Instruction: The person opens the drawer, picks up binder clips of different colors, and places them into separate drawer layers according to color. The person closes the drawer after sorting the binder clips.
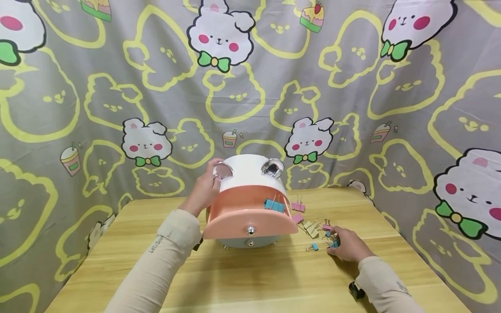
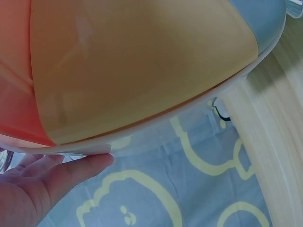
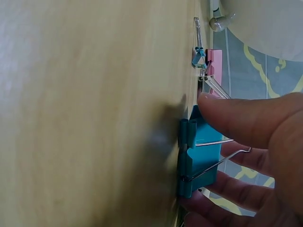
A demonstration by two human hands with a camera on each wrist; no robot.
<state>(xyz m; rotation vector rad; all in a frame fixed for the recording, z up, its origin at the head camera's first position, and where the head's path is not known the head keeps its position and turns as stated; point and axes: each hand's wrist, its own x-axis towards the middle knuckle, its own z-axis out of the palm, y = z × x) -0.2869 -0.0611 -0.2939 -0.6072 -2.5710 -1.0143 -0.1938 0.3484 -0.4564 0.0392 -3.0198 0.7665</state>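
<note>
A rounded desktop drawer box (image 1: 250, 167) with a white top stands on the table, its upper orange drawer (image 1: 250, 224) pulled out. A teal binder clip (image 1: 275, 205) lies inside that drawer. My left hand (image 1: 205, 187) rests against the box's upper left side beside a round silver piece; in the left wrist view, its fingers (image 2: 80, 170) lie fairly straight along the rim. On the right of the table, my right hand (image 1: 350, 245) pinches a large teal binder clip (image 3: 203, 151) between thumb and fingers, with part of the fingers hidden behind it.
Beside the box lie pink binder clips (image 1: 298, 207), yellow binder clips (image 1: 312, 228) and a small teal binder clip (image 1: 313, 247). A lower grey-blue drawer (image 1: 236, 242) is closed. Patterned cloth (image 1: 238, 95) hangs behind and around the wooden table (image 1: 305, 282).
</note>
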